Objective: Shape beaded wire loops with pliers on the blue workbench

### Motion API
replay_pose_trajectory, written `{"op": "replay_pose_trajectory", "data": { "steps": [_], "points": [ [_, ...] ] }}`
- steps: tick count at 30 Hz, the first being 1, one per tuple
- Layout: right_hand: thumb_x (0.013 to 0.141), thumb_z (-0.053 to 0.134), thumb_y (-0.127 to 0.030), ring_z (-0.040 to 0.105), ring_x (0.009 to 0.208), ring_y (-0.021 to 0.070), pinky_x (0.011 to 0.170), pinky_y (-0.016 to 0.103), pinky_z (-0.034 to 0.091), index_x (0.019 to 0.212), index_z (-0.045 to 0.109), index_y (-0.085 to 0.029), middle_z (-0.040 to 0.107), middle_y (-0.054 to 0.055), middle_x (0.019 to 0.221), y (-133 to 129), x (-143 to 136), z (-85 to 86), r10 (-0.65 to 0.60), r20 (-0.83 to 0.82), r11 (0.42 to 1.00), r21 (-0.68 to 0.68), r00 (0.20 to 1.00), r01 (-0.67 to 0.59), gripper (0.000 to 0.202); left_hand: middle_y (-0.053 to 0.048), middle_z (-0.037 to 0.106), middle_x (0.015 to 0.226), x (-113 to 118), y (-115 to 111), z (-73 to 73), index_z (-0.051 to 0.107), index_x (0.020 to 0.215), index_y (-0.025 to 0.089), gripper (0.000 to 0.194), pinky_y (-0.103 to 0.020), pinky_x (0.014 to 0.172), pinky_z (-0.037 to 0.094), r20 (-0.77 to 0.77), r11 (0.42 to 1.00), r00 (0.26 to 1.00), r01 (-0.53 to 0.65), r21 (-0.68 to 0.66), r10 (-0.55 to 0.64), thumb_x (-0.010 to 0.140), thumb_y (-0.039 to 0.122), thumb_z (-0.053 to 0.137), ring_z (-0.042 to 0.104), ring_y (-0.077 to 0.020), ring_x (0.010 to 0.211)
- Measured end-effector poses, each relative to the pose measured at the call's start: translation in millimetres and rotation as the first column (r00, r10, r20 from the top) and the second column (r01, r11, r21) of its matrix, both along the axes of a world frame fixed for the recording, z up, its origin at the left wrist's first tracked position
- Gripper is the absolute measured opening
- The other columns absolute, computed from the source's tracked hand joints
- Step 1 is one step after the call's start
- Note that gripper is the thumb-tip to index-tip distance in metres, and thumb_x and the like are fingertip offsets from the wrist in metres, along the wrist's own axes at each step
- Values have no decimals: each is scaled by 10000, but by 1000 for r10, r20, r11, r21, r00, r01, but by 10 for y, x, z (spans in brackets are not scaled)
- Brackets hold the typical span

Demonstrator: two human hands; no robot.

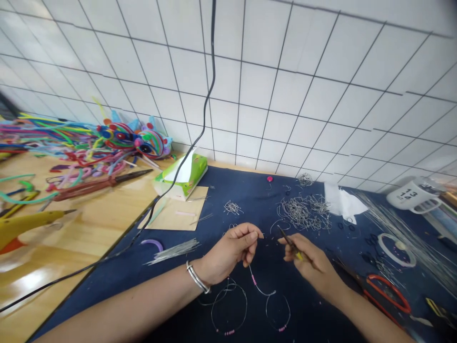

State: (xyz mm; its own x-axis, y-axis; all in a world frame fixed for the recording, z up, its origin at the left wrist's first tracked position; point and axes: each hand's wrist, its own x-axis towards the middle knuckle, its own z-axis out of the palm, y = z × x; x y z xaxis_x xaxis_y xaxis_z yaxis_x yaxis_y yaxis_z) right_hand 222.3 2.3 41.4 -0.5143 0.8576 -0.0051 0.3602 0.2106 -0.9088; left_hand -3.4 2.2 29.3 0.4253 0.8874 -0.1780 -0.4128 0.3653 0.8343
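Observation:
My left hand [233, 247], with a silver bangle on its wrist, is closed in a pinch on a thin wire [262, 289]. The wire hangs below the fingers and carries pink beads [253, 279]; its lower end is curled. In my right hand [314, 267] is a pair of pliers [297, 252] with a yellow grip. The pliers' dark tip points up and left, apart from the left fingertips. On the dark blue cloth [189, 295] under the hands lie wire loops with pink beads, one at left [230, 332] and one at right [283, 328].
Beyond the hands lies a heap of bent wire pieces [303, 212]. Straight wires [174, 251] and a green tissue pack [183, 176] are at left, near a black cable [205, 114]. Orange-handled scissors [389, 290], a white ring [396, 250] and a mug [410, 195] stand right.

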Motion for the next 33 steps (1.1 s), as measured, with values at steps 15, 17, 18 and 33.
{"op": "replay_pose_trajectory", "data": {
  "steps": [15,17,18,33],
  "points": [
    [847,426,-305,637,534,159,456,207,426,844,581,-73,635,86,657,-79,-126,-377,-17,-547,671,-627,837,-396,280,23,474,584,41,48,-129,523,867,145,132,-171,416,318,14,999,999,36,-32,-36,845,275,507,434,-60,465],
    [844,437,-307,639,532,157,450,201,425,840,583,-72,639,86,659,-69,-125,-382,-18,-548,663,-633,836,-401,277,23,475,579,50,37,-137,522,860,144,132,-171,415,319,15,998,998,56,-35,-56,845,275,508,434,-60,465],
    [844,439,-308,637,525,154,443,198,424,835,583,-72,637,83,652,-66,-125,-386,-19,-549,658,-636,835,-403,276,23,475,578,53,32,-140,522,859,144,131,-172,416,321,16,997,998,64,-36,-63,846,273,508,434,-61,465],
    [845,436,-308,597,446,112,388,159,387,814,587,-67,615,53,582,-82,-107,-414,-4,-546,658,-632,838,-409,286,25,473,571,77,-8,-156,519,859,149,113,-171,415,320,61,994,994,95,-45,-92,850,261,505,428,-59,461]
  ]
}}
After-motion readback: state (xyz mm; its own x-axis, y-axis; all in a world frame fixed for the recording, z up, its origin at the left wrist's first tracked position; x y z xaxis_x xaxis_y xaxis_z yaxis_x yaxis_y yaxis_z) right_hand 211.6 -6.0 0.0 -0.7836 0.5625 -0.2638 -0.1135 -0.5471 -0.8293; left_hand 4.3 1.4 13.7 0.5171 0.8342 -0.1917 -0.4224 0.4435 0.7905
